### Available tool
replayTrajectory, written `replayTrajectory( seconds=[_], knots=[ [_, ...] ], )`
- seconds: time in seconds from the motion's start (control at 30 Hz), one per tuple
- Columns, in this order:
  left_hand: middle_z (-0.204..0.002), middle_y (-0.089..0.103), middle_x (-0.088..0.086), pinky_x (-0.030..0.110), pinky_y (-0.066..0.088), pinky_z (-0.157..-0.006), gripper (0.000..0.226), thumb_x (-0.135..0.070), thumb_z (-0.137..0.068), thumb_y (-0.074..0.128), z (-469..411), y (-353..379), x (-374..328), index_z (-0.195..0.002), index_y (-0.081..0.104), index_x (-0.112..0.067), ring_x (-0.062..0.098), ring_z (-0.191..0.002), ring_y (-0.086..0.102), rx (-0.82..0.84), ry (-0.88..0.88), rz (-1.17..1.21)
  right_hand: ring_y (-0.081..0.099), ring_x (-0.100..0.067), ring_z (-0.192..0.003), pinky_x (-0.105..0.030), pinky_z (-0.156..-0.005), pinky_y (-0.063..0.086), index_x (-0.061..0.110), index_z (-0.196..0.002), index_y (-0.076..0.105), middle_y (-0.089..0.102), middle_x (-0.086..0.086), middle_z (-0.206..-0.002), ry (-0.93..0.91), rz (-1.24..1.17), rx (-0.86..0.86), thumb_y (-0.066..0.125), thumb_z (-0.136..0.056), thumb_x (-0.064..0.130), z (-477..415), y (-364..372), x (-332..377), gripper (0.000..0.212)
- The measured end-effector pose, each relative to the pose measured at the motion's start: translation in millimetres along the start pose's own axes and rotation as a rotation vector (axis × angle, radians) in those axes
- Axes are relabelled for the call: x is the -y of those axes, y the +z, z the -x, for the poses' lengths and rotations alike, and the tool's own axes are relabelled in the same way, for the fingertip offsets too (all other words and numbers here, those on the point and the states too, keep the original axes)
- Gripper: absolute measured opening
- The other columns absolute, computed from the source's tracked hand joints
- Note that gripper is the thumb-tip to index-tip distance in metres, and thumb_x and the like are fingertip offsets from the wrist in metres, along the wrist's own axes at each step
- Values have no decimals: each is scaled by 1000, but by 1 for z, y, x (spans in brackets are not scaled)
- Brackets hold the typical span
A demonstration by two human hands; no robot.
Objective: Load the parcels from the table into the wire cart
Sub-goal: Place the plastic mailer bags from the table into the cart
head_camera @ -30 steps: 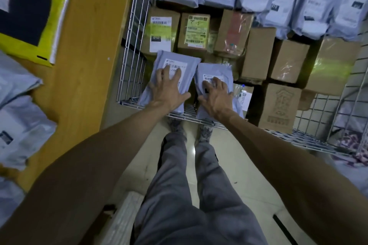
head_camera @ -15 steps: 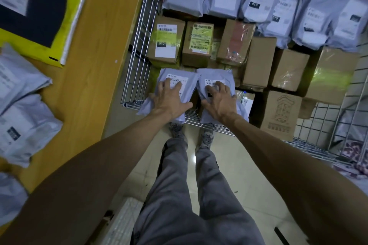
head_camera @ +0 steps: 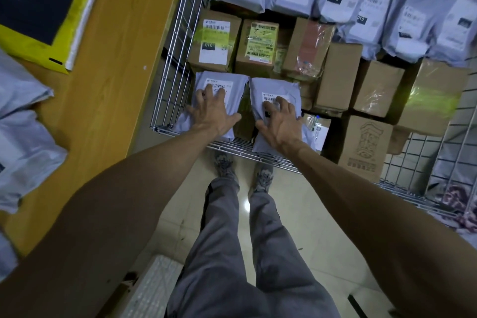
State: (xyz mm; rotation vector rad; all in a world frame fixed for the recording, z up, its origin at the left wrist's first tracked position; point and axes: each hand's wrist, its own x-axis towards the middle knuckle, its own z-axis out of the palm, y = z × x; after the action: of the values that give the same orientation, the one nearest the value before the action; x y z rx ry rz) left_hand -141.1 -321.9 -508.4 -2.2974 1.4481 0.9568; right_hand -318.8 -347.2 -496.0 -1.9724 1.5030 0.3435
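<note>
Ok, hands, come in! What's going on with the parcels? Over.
Left hand pressing left grey parcel, right hand pressing right grey parcel, fingers spread. Both inside wire cart, at its near edge. More parcels on table. Cardboard boxes close behind.

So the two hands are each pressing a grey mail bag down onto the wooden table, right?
Not quite. The head view shows each hand pressing a grey mail bag, the left hand on the left bag and the right hand on the right bag, but down into the wire cart, not onto the wooden table.
</note>
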Motion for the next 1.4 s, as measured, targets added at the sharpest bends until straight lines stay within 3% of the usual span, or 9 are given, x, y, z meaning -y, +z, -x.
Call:
replayTrajectory(
  seconds=[0.2,0.47,0.57,0.67,0.8,1.0,1.4],
  knots=[
    [-164,-6,11,68,18,-111,96,-57,-82,68,-17,22,6,-155,17,-20,37,-148,4,-17,-9,-26,24,-35,-138,-64,-103,30,18,-139,43,26,-15,-151,25,35,-22,53,-93,41,-18,20,-5,52],
    [-164,-12,8,67,15,-113,100,-52,-77,77,-48,44,24,-154,22,-20,36,-147,7,-31,29,60,5,-33,-147,-65,-108,25,21,-148,30,6,-16,-160,91,1,45,57,-93,44,-40,68,5,66],
    [-163,-17,10,68,13,-113,99,-51,-79,76,-55,47,18,-155,19,-19,37,-148,3,-14,27,37,-2,-33,-148,-66,-108,24,22,-151,24,-4,-15,-162,119,-19,92,56,-92,55,-53,80,4,76],
    [-161,-23,12,66,14,-114,103,-57,-81,72,-66,46,17,-157,14,-19,40,-149,-3,27,19,40,-10,-33,-149,-65,-109,26,21,-154,20,-13,-12,-163,74,-4,160,60,-91,52,-64,86,2,81],
    [-160,-29,10,64,11,-117,112,-67,-75,72,-69,33,28,-158,11,-22,38,-149,-15,144,69,110,-5,-33,-149,-58,-109,33,17,-147,33,-5,-14,-162,-1,-12,145,66,-90,43,-65,86,-7,72],
    [-159,-32,8,59,10,-120,130,-57,-66,84,-50,9,45,-158,-3,-30,33,-147,-26,471,34,47,8,-35,-147,-50,-110,37,10,-142,41,9,-18,-159,-84,-43,110,73,-85,24,-53,85,-16,67],
    [-159,-33,3,60,5,-119,129,-50,-62,89,-50,33,50,-156,2,-39,30,-146,-28,355,58,124,2,-35,-148,-49,-115,30,13,-147,35,4,-16,-161,-117,74,172,71,-87,25,-55,86,-18,71]
  ],
)
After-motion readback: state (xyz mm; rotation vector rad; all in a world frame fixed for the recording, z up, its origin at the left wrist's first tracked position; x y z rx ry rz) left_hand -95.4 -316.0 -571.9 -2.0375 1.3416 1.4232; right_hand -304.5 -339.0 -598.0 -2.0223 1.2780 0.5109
